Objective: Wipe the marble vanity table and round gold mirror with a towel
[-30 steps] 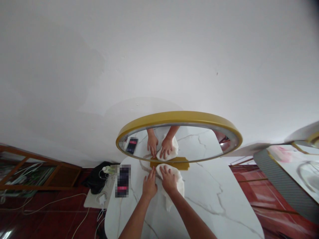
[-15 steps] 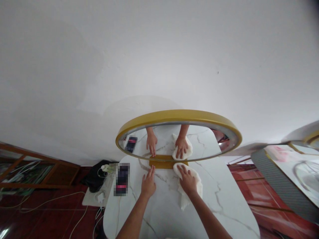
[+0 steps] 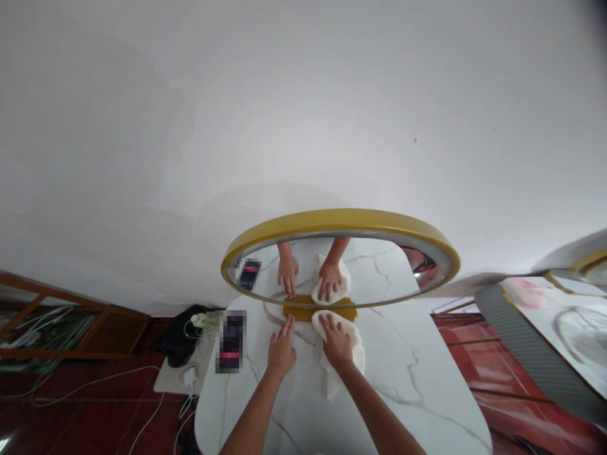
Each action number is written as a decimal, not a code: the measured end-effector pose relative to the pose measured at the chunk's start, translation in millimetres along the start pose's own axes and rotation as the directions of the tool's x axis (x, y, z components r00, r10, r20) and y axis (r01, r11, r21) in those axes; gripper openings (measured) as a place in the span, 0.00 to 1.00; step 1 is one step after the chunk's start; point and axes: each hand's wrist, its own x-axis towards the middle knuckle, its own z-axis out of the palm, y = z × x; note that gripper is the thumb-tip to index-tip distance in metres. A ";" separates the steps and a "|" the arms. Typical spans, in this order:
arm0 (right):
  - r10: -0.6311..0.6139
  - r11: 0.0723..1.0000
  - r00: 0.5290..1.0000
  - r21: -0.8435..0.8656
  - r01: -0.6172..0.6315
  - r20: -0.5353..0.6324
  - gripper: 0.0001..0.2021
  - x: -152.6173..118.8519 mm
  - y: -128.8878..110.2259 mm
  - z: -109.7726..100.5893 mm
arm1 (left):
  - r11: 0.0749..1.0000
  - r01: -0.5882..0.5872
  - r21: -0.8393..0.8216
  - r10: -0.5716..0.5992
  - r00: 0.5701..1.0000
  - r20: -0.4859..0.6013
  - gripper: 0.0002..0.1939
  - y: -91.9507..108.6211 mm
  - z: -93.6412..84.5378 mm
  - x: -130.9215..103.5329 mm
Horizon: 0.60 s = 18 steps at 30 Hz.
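A round mirror (image 3: 341, 268) with a gold frame stands on a gold base (image 3: 298, 313) on the white marbled table (image 3: 408, 354). Its glass reflects both hands, the cloth and the tabletop. My left hand (image 3: 283, 351) rests with fingers stretched out, the fingertips touching the front left edge of the base; nothing is in it. Under my right hand (image 3: 339, 344) a crumpled white cloth (image 3: 358, 363) is held and pressed against the middle of the base and the table in front of it.
A pixelated dark, flat object (image 3: 231, 341) lies at the table's left edge. Beyond it are a black bag (image 3: 177, 338) and white cables (image 3: 190, 379). A wooden shelf (image 3: 109, 328) stands far left. Behind the mirror rises the white wall (image 3: 303, 114); at right is another white-topped piece of furniture (image 3: 559, 316).
My right hand has slid left with the cloth, from the right end of the base to its middle, uncovering the right end. My left hand has stayed nearly still.
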 end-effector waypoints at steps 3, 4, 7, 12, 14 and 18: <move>-0.044 0.999 0.999 0.016 0.044 0.012 0.36 5.7 -28.6 1.3 | 1.000 0.007 0.004 -0.007 1.000 0.011 0.49 1.3 -0.8 0.0; -0.055 0.998 0.998 0.020 0.054 0.016 0.35 7.1 -36.0 1.3 | 1.000 0.008 0.004 -0.008 1.000 0.016 0.49 1.6 -0.6 -0.1; -0.078 0.997 0.997 0.026 0.077 0.026 0.34 9.2 -48.7 0.5 | 1.000 0.001 -0.014 -0.001 1.000 0.017 0.48 1.1 0.2 0.3; -0.109 0.994 0.994 0.007 0.109 0.033 0.35 6.4 -46.8 -1.4 | 0.994 -0.038 -0.103 0.037 0.999 -0.010 0.47 -5.6 -1.4 6.0; -0.112 0.994 0.993 -0.007 0.113 0.040 0.36 5.0 -45.3 -1.8 | 0.991 -0.052 -0.127 0.044 0.997 -0.064 0.45 -9.7 -3.7 9.4; -0.112 0.993 0.993 -0.023 0.113 0.049 0.36 4.2 -49.0 -1.5 | 0.993 -0.004 -0.118 -0.009 0.994 -0.112 0.43 -19.2 -7.9 13.7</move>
